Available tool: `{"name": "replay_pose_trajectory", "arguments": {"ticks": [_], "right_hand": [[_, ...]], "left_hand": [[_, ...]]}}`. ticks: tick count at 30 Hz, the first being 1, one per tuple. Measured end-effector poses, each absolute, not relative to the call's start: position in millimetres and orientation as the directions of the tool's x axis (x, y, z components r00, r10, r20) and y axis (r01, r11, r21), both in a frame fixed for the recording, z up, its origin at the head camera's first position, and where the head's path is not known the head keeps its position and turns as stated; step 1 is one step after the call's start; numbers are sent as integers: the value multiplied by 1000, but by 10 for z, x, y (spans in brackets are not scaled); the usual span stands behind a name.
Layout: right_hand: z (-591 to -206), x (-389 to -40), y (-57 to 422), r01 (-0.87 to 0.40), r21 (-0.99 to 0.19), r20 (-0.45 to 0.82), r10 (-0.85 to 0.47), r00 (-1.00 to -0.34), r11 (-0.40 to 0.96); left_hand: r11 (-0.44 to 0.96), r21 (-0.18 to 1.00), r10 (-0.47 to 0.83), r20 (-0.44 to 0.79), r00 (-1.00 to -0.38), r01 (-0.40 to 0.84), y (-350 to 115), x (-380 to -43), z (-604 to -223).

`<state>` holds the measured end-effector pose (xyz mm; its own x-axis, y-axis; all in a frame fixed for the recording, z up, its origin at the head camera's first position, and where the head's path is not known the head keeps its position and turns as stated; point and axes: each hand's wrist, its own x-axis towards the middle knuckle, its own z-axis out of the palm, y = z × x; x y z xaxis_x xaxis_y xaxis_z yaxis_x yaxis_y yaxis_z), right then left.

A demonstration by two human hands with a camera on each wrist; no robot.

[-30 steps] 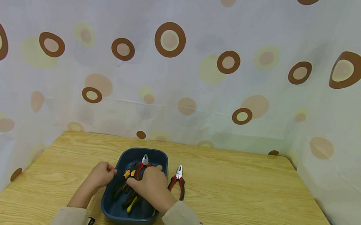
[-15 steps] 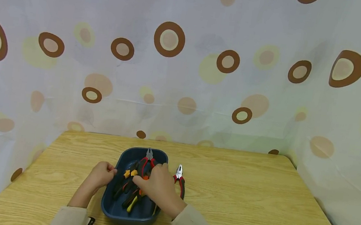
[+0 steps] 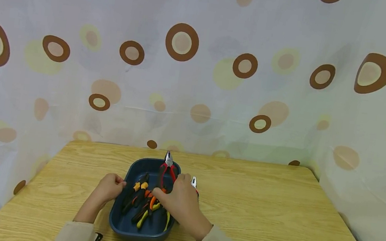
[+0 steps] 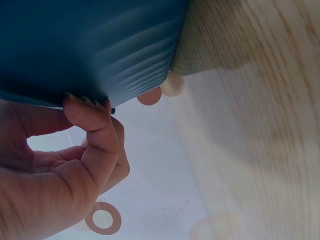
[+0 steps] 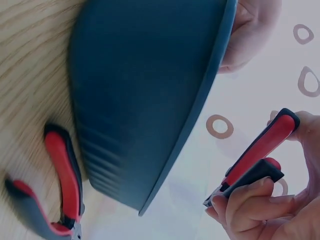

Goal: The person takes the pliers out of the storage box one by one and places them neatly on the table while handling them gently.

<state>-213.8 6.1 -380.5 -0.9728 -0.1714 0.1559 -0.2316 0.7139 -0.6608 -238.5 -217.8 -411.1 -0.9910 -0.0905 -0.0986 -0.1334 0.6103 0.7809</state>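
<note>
My left hand (image 3: 109, 187) pinches the left rim of a dark blue plastic bin (image 3: 137, 236); the left wrist view shows fingertips (image 4: 85, 112) at that rim. My right hand (image 3: 183, 201) grips red-and-black combination pliers (image 5: 260, 148) by the handles. In the head view their metal nose points away, overlapping the bin's far rim; the right wrist view shows them above rim level. Inside the bin lie several more pliers, some with yellow-and-black handles (image 3: 142, 219), others with orange (image 3: 152, 203). The right hand partly covers the bin's right side.
A second pair of red-and-black pliers (image 5: 67, 172) lies on the wood-grain table (image 3: 267, 218), just right of the bin, mostly behind the right hand in the head view. A patterned curtain (image 3: 198, 77) stands behind and along both sides of the table.
My right hand has lifted the red-and-black pliers up from among the others and moved rightward, uncovering orange and yellow handles in the bin. The left hand stays at the rim.
</note>
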Motion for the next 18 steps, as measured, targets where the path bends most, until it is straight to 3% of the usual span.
{"name": "replay_pose_trajectory", "arguments": {"ticks": [18], "right_hand": [[-3783,-2092,380,-189,-734,169,-94,-981,653]], "left_hand": [[607,783,-89,-105,-990,-138,-2158,-2360,-4066]]}}
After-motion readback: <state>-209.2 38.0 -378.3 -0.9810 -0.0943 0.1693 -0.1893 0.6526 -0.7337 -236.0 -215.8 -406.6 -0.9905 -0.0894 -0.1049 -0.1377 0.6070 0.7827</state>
